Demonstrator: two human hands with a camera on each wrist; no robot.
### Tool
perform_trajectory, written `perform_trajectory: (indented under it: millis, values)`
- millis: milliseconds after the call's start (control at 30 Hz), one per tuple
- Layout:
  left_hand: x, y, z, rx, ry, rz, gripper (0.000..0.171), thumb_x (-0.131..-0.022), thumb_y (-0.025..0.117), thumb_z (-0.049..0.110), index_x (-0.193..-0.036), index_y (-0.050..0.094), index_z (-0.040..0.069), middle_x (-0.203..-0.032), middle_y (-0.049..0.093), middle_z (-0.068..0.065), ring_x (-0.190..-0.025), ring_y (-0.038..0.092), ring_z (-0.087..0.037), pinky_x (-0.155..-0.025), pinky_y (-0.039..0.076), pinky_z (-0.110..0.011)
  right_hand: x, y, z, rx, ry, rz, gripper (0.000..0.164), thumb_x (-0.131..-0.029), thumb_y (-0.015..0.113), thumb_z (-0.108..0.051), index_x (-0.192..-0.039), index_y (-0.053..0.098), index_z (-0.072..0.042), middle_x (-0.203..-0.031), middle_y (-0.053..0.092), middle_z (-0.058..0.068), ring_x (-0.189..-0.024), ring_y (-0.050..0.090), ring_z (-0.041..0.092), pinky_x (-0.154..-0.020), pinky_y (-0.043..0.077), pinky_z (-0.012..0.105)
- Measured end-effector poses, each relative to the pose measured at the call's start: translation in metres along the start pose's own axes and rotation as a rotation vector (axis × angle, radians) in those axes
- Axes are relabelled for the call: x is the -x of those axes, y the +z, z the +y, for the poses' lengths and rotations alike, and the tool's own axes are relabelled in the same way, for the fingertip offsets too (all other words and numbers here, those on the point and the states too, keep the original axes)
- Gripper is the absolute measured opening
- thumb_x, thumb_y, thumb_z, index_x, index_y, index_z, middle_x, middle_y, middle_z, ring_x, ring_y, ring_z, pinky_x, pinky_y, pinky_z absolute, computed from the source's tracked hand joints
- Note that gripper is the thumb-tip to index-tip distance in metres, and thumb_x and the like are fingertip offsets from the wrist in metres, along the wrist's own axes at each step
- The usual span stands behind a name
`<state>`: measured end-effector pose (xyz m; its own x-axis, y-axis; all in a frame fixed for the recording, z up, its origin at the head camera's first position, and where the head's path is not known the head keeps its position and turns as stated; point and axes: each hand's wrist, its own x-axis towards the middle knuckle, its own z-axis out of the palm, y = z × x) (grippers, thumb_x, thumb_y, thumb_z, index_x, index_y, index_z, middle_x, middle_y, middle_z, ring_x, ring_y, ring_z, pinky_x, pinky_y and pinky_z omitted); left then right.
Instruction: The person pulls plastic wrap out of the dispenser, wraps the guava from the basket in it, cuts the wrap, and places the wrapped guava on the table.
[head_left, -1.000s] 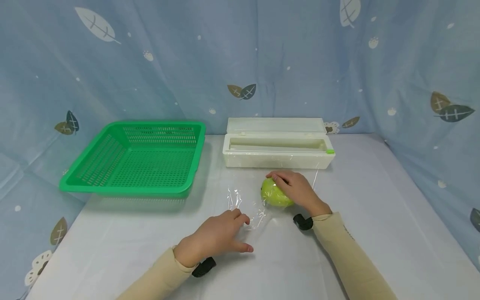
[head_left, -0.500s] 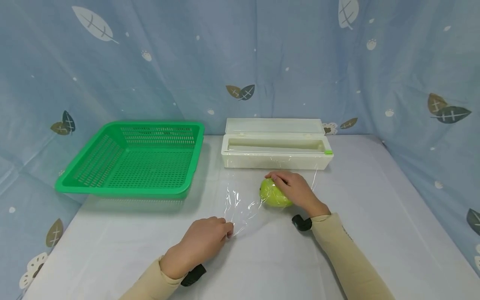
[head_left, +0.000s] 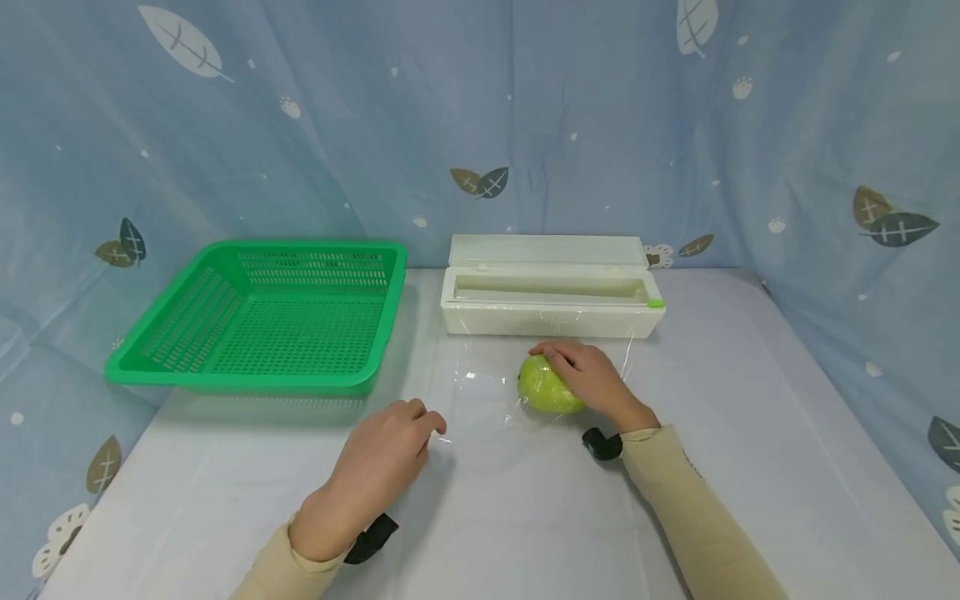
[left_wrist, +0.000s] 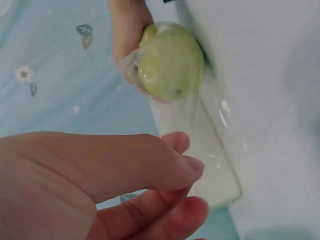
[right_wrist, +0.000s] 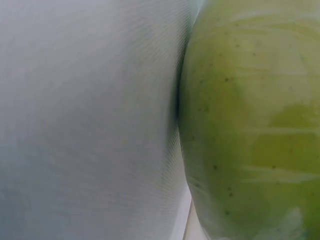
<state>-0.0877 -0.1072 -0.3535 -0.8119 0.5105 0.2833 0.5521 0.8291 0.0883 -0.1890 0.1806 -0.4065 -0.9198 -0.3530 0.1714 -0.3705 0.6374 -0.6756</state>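
My right hand [head_left: 592, 383] grips a green, dark-speckled pear [head_left: 546, 387] from above on the white tabletop. Clear cling film lies over the pear, and its creases show on the skin in the right wrist view. Off to the left, my left hand [head_left: 386, 454] pinches the edge of the cling film [left_wrist: 192, 117] between thumb and fingers, stretching it away from the pear. Behind the pear stands a white cling film dispenser box [head_left: 551, 321], its lid raised. Film runs from the front of this box toward the hands. In the right wrist view the right fingers are hidden.
A green slotted plastic basket [head_left: 367, 382] stands at the back left. On the dispenser's right end sits a small bright green slider [head_left: 656, 303]. A blue leaf-print curtain [head_left: 585, 117] hangs behind the table and at both sides.
My left hand was spread beside the film; it then took hold of the film's edge and drew it left and slightly up. My right hand and the pear have stayed nearly in place.
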Motion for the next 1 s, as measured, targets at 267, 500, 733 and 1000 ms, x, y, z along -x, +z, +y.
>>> perform_trajectory:
  millis: [267, 500, 733, 1000]
  values:
    - [-0.016, 0.003, -0.002, -0.011, -0.042, 0.110, 0.010, -0.071, 0.065, 0.004, -0.074, 0.065, 0.013, -0.068, 0.049, 0.004, -0.057, 0.045, -0.015, -0.045, 0.033, -0.023, 0.001, -0.001, 0.000, -0.001, -0.006, 0.007, 0.031, -0.095, 0.039, -0.035, -0.108, 0.063, -0.023, -0.114, 0.059, -0.004, -0.111, 0.050, 0.020, -0.092, 0.037, 0.041]
    - [-0.029, -0.002, -0.002, 0.025, -0.014, 0.190, 0.015, -0.073, 0.064, 0.001, -0.078, 0.062, 0.015, -0.073, 0.055, 0.006, -0.062, 0.044, -0.013, -0.049, 0.035, -0.022, -0.001, 0.000, 0.000, -0.004, 0.001, -0.002, 0.031, -0.095, 0.037, -0.038, -0.108, 0.063, -0.026, -0.115, 0.058, -0.006, -0.112, 0.049, 0.017, -0.093, 0.036, 0.038]
    - [-0.048, -0.015, 0.007, 0.050, 0.096, 0.303, 0.016, -0.075, 0.066, 0.002, -0.081, 0.065, 0.016, -0.079, 0.060, 0.006, -0.069, 0.047, -0.013, -0.056, 0.037, -0.024, -0.001, -0.002, 0.002, 0.007, 0.021, 0.002, 0.032, -0.096, 0.036, -0.037, -0.108, 0.063, -0.025, -0.116, 0.058, -0.006, -0.112, 0.048, 0.017, -0.094, 0.035, 0.039]
    - [-0.069, -0.025, 0.026, 0.134, 0.207, 0.354, 0.006, -0.079, 0.068, 0.012, -0.083, 0.067, 0.017, -0.082, 0.061, 0.007, -0.076, 0.050, -0.012, -0.062, 0.041, -0.023, -0.002, 0.000, 0.000, 0.003, 0.025, -0.003, 0.032, -0.095, 0.036, -0.038, -0.107, 0.064, -0.025, -0.114, 0.058, -0.007, -0.110, 0.049, 0.016, -0.092, 0.036, 0.039]
